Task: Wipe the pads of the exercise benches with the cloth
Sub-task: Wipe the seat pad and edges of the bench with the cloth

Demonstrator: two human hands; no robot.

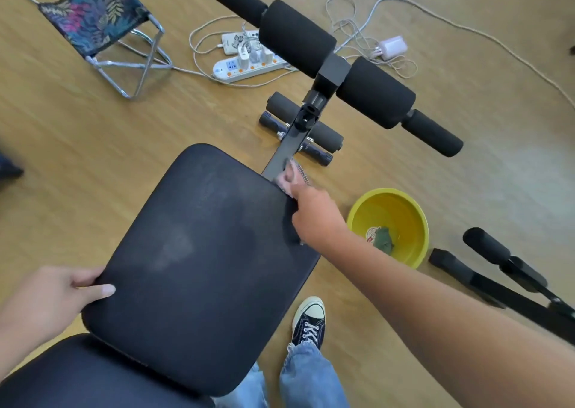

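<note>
A black seat pad [202, 267] of an exercise bench fills the middle of the view, with damp streaks on its surface. My right hand [314, 214] grips a pale pink cloth [291, 177] and presses it on the pad's far right corner, beside the black frame bar [287, 149]. My left hand [59, 298] holds the pad's near left edge, thumb on top. A second black pad [77, 376] lies at the bottom left. Black foam rollers [336, 65] stand beyond the frame bar.
A yellow basin [404, 208] holding a green cloth [383, 239] sits on the wooden floor at the right. Another bench's black frame [497, 277] lies further right. A folding stool [102, 28], a power strip [249, 63] and loose cables lie at the back. My shoe [309, 323] stands below the pad.
</note>
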